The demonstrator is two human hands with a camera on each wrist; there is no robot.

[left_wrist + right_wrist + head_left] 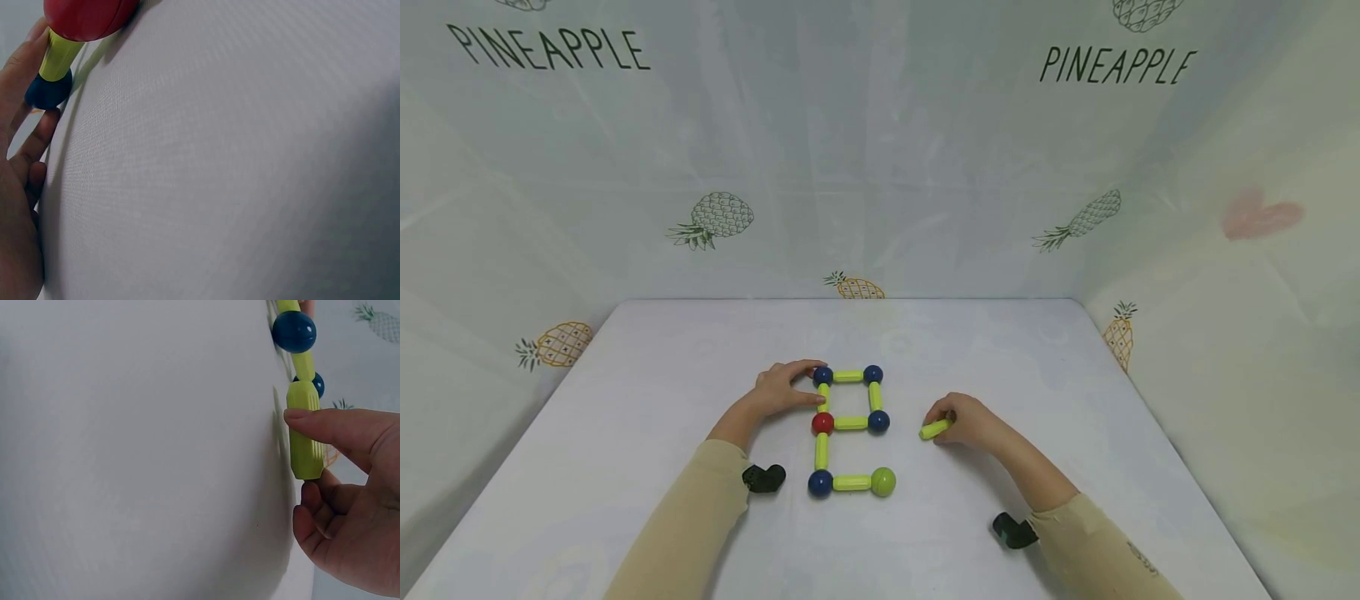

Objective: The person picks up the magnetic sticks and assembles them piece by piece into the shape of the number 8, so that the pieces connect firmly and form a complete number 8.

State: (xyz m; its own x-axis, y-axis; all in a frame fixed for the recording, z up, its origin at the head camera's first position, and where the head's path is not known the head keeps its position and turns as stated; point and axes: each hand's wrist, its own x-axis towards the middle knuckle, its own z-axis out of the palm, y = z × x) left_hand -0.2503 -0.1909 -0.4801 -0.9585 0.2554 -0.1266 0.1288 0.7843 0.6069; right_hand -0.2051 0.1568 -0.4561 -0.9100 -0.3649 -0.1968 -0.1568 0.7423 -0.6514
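A ball-and-stick frame lies on the table, built of yellow-green rods (852,423) and coloured balls. Its upper part is a closed square with blue balls (873,374) and a red ball (823,423). Below, a rod runs down to another blue ball (821,483), then one leads right to a green ball (883,482). My left hand (786,388) grips the far left corner, fingers at the blue ball (49,91) and thumb along the rod (60,56). To the frame's right, my right hand (968,421) pinches a loose yellow-green rod (304,434) between thumb and fingers.
The white table (625,517) meets a cloth backdrop (880,150) printed with pineapples at its far edge. Black wrist devices stick out from both sleeves, one near the left hand (764,478) and another below the right forearm (1014,531).
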